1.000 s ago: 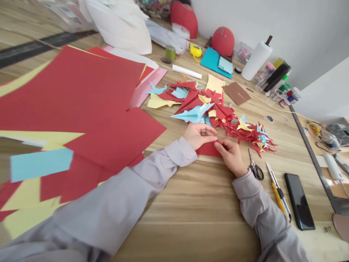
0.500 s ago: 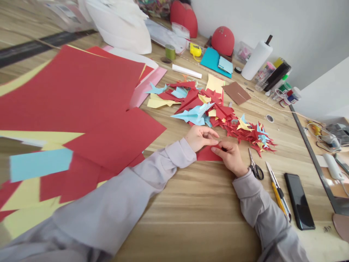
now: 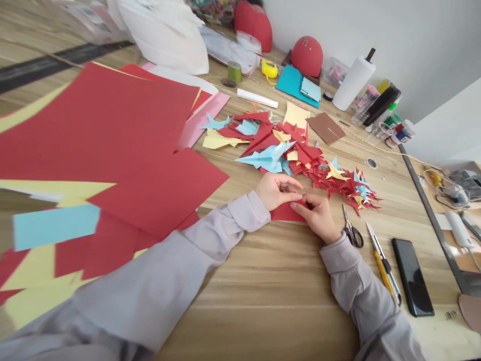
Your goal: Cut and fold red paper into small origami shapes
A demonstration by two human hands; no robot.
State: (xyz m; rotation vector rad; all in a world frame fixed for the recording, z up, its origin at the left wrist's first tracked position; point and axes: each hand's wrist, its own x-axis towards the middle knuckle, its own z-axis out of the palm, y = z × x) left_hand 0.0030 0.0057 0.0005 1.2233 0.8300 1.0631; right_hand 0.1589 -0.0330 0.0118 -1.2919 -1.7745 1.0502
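Observation:
A small sheet of red paper (image 3: 287,212) lies on the wooden table between my hands. My left hand (image 3: 278,191) is closed at its far edge, thumb and fingers pinching the paper. From the right, my right hand (image 3: 318,215) grips the same sheet, its thumb pressed on top. The fingertips of both hands almost meet, and they hide part of the paper's upper edge. Just beyond them is a heap of folded paper pieces (image 3: 296,150) in red, yellow and blue. One large blue folded plane (image 3: 266,158) lies on the near side of that heap.
Large red paper sheets (image 3: 112,130) cover the left side, with yellow and blue pieces below. Right of my right hand lie scissors (image 3: 352,231), a yellow utility knife (image 3: 384,271) and a black phone (image 3: 412,278). Bottles and jars (image 3: 379,110) stand near the wall.
My hands have barely moved; the left thumb has shifted slightly to the right along the red paper. Everything else is in the same place.

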